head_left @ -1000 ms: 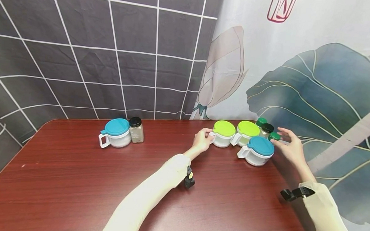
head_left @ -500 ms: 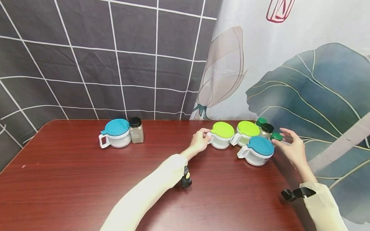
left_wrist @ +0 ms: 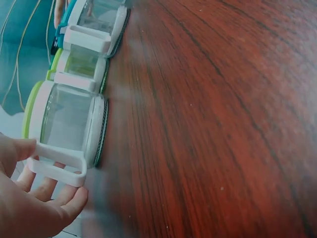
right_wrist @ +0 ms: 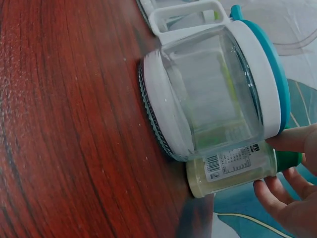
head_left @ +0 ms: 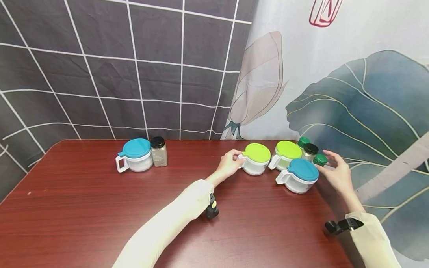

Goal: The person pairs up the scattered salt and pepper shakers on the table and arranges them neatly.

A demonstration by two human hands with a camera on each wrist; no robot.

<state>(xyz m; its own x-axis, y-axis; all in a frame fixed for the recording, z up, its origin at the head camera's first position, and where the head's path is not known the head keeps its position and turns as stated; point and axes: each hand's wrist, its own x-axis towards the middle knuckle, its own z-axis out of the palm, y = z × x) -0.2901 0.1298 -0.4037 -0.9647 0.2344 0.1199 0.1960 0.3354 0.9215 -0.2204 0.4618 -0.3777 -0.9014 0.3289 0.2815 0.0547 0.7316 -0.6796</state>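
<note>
A dark grid cloth [head_left: 156, 80] hangs behind the left and middle of the table [head_left: 253, 230], and a pale leaf cloth [head_left: 357, 95] behind its right side; the table is reddish brown with dark grain; two cream sleeves reach over it, the left sleeve [head_left: 165, 227] from below and the right sleeve [head_left: 377, 246] from the lower right, each with a black wrist camera near the cuff; the left hand [head_left: 229, 166] has its thumb and fingers bent about the white handle of the left lime jar [head_left: 254, 167], pinching it, with little gap; the right hand [head_left: 339, 172] has its thumb and fingers partly spread, one on each side of the green cap of the front bottle [right_wrist: 233, 173], holding it lightly; the right blue jar [head_left: 298, 182] stands just beside that bottle; the left lime jar stands upright on the table, just left of the right lime jar [head_left: 287, 152]; the left blue jar [head_left: 137, 163] stands well apart, toward the left; a black-capped bottle [head_left: 159, 153] is close on its right; behind the right blue jar are a second black-capped bottle [head_left: 309, 150] and the back green-capped bottle [head_left: 303, 141], both partly hidden
</note>
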